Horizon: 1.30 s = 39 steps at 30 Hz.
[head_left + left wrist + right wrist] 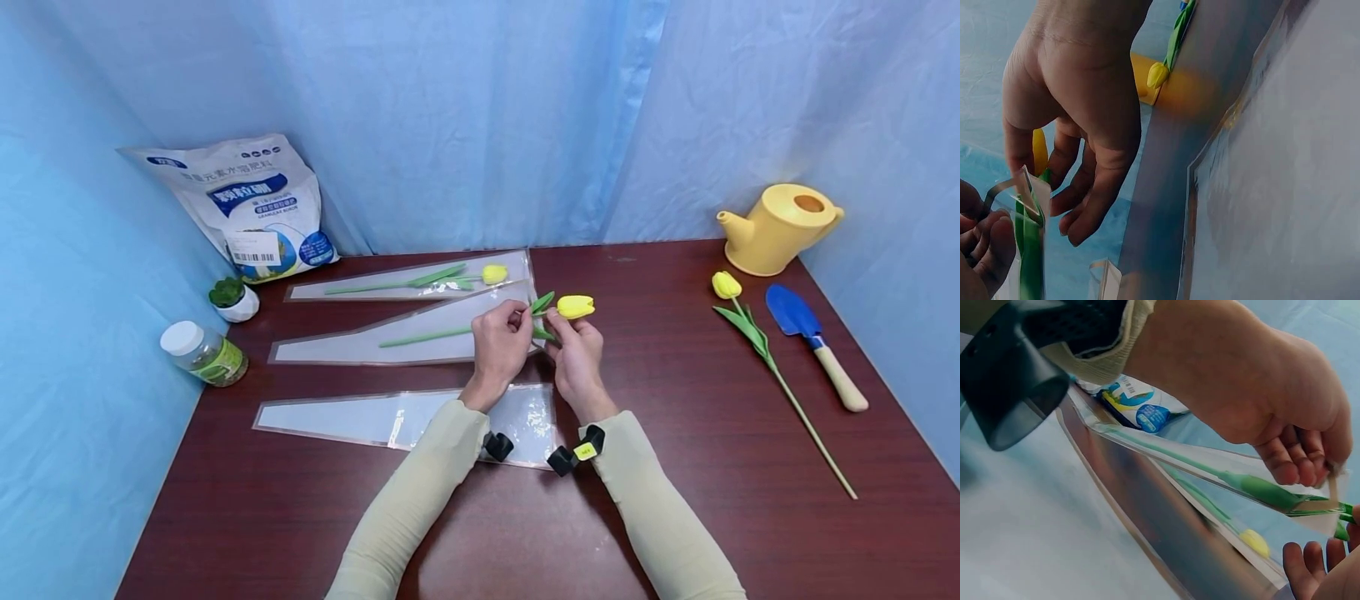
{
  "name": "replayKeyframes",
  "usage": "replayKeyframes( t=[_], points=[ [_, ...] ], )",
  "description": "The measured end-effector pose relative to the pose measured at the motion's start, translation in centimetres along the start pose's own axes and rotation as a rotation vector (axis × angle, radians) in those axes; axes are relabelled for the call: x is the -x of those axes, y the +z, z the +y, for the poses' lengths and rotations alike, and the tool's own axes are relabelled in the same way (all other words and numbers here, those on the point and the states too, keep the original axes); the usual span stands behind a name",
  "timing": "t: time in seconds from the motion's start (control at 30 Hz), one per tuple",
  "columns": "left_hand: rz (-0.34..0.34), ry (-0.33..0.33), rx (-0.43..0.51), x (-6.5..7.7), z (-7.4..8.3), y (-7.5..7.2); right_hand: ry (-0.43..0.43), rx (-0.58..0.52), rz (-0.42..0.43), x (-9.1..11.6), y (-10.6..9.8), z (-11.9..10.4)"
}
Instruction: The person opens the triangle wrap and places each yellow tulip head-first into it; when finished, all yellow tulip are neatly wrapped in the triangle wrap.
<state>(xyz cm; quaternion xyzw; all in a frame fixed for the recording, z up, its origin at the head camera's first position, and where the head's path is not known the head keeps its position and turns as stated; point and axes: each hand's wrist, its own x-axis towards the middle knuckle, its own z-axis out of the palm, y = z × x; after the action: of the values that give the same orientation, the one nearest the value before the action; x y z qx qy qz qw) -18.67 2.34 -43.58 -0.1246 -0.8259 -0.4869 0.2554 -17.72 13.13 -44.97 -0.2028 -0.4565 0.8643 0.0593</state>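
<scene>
My left hand (pixel 501 346) pinches the open end's lip of a clear, tapered flower sleeve (pixel 337 348), whose pale border strip bends up at the fingertips (pixel 1002 234). A yellow artificial tulip (pixel 575 307) has its green stem inside that sleeve, while bloom and leaf tips stick out on the right. My right hand (pixel 579 358) holds the tulip just below its bloom, thumb and forefinger at the stem; its other fingers (pixel 1313 556) spread loosely. Behind lies another sleeve (pixel 307 292) with a tulip (pixel 495 274) inside. A third, flat sleeve (pixel 322 415) lies nearer, partly under my left forearm.
On the right lie a loose tulip (pixel 776 371) and a blue trowel (pixel 793 312), with a yellow watering can (pixel 772 237) behind. Along the left stand a fertilizer bag (pixel 247 208), a small potted succulent (pixel 238 302) and a white-capped jar (pixel 213 358). Blue curtains enclose the table.
</scene>
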Motion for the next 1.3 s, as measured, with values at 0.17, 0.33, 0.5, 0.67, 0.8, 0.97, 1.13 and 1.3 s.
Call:
replayKeyframes(
  t=[0.17, 0.33, 0.5, 0.67, 0.8, 0.97, 1.13, 1.3],
  points=[
    [-0.027, -0.002, 0.023, 0.0, 0.1, -0.1, -0.004, 0.019, -0.004, 0.1, 0.2, 0.6],
    [-0.056, 0.018, 0.04, 0.0, 0.0, -0.1, -0.014, 0.028, -0.016, 0.3, 0.4, 0.8],
    [-0.132, 0.038, 0.058, -0.1, 0.0, -0.3, -0.026, -0.014, -0.013, 0.2, 0.5, 0.8],
    [-0.188, 0.072, 0.105, -0.7, -0.4, -1.1, -0.011, -0.028, -0.009, 0.0, 0.4, 0.7],
    [-0.188, 0.117, 0.176, -2.1, -1.3, -3.1, 0.001, -0.024, 0.0, -0.2, 0.2, 0.5],
    [-0.227, 0.092, 0.199, -3.8, -3.1, -6.7, 0.007, -0.029, 0.018, -0.2, 0.1, 0.3],
    [-0.355, 0.028, 0.168, -4.4, -4.8, -10.0, 0.016, -0.035, 0.025, -0.2, 0.0, 0.2],
    [-0.552, -0.046, 0.048, -4.4, -6.3, -12.1, 0.024, -0.044, 0.021, -0.2, -0.1, 0.2]
  ],
)
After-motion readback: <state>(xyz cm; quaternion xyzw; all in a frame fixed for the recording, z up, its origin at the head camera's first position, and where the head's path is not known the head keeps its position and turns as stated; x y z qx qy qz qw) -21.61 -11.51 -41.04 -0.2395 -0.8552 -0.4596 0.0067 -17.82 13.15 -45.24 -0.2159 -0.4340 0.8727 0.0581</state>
